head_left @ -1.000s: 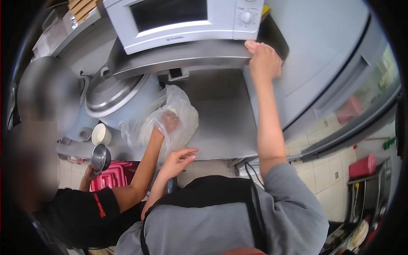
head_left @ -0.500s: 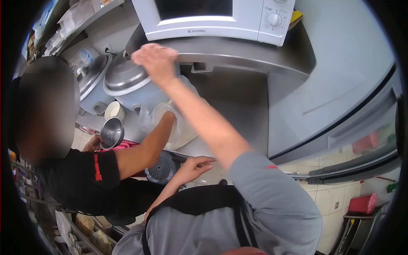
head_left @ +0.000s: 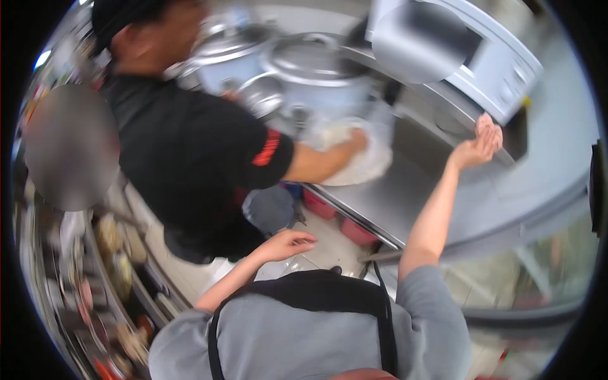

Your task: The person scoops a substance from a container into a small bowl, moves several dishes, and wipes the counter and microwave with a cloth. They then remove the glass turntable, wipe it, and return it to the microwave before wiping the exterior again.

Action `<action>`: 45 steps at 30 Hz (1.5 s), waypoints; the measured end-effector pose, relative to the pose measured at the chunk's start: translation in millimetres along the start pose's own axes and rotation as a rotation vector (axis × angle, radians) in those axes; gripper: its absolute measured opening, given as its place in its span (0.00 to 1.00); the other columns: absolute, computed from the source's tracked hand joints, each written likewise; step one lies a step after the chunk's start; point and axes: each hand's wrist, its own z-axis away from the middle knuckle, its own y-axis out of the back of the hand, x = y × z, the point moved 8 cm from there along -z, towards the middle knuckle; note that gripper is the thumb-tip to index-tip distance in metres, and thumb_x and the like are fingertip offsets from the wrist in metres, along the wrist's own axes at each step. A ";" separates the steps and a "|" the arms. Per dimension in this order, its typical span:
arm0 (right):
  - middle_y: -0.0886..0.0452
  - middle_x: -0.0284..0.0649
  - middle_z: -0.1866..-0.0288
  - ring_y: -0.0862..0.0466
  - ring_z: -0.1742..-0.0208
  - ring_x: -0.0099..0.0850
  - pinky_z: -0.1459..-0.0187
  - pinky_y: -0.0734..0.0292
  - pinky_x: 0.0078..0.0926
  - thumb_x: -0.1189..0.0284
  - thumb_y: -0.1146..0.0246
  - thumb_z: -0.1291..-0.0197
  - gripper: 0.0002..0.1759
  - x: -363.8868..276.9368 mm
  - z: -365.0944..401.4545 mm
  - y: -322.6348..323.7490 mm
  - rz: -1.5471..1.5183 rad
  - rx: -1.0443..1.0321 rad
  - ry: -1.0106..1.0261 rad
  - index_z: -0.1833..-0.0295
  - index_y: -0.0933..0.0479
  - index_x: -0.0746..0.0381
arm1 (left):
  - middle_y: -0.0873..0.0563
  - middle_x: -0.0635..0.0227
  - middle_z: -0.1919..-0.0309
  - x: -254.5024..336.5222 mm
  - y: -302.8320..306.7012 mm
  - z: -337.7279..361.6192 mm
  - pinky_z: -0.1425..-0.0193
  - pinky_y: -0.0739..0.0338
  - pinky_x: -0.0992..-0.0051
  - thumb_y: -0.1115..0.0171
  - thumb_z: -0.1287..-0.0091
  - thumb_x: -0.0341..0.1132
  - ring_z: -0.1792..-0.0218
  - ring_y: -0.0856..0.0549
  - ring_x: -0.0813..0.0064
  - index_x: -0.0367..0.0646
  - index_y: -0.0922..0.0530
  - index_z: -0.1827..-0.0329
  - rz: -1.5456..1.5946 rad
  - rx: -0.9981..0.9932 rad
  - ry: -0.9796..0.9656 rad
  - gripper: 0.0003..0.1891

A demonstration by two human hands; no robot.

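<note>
My right hand [head_left: 474, 152] is raised at the right, beside the front edge of the steel shelf under the microwave. Its fingers are closed on a crumpled pale pink cloth [head_left: 488, 128]. Low in front of my apron, my left hand [head_left: 288, 245] hangs in the air with loosely stretched fingers and nothing in it. A co-worker in a black shirt [head_left: 183, 139] stands to my left, one hand in a clear plastic bag [head_left: 373, 161] with pale contents. Near that person's other hand is a metal bowl [head_left: 263, 96].
Two large lidded cookers [head_left: 316, 63] stand at the back of the steel counter [head_left: 405, 196]. The white microwave [head_left: 506, 69] sits on the raised shelf. Pink-red bins [head_left: 358, 232] are under the counter. Drawers of food [head_left: 111, 253] line the left.
My view has swung left. My right hand with the pink cloth has gone from near the cooker lid to the shelf's right end. My left hand has stayed low.
</note>
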 end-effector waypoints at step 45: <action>0.17 0.46 0.65 0.16 0.62 0.42 0.61 0.23 0.40 0.55 0.38 0.52 0.19 -362.3 435.1 357.9 -0.422 -2.563 0.441 0.65 0.18 0.60 | 0.16 0.62 0.54 -190.6 237.3 435.4 0.49 0.25 0.71 0.42 0.34 0.42 0.54 0.18 0.72 0.39 0.22 0.47 0.189 0.604 0.282 0.18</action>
